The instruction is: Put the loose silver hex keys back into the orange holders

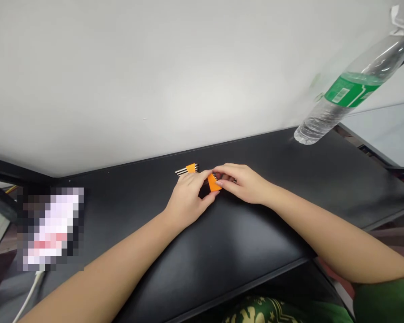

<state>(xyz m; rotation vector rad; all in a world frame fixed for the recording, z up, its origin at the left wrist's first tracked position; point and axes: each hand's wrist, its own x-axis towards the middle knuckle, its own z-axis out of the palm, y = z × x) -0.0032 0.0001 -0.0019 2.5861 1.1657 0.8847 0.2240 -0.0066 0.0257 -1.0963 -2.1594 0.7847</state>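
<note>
Both my hands meet at the back middle of a black desk (242, 233). My left hand (186, 199) and my right hand (240, 181) pinch the same small orange holder (213, 183), which carries a row of thin dark metal rods at its top. The fingers of both hands are closed around it. Just behind my left hand, a second orange holder with metal rods (188, 169) lies flat on the desk near the wall, untouched.
A clear plastic water bottle (343, 94) with a green label stands at the back right of the desk. A blurred-out object (50, 229) with a white cable (28, 298) lies at the left. A white wall (155, 76) rises directly behind the desk.
</note>
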